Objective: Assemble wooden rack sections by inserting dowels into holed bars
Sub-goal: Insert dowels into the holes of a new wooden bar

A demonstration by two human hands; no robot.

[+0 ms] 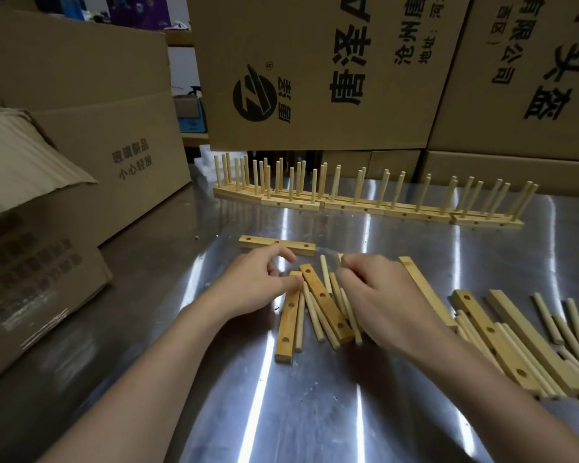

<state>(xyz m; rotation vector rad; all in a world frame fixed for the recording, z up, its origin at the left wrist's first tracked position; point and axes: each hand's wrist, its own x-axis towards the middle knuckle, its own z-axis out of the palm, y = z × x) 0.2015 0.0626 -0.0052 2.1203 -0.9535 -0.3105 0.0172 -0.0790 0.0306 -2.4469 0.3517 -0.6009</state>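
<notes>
Steadying the holed bar on the steel surface with the left hand, thumb touching its far end, should let the right hand, curled over the loose dowels beside it (either grip unclear), seat one squarely.

Along the far edge of the tabletop stand my finished rack sections: pale bars set end to end in a row, with dowels upright in them. Nearer the middle, one holed bar lies crosswise and flat, holes up. Right in front of me lie a honey-coloured bar and a second bar, slanting away from me. Loose dowels lie between, beside and partly under them. By the right edge, the spare bars and spare dowels lie jumbled in a heap.
</notes>
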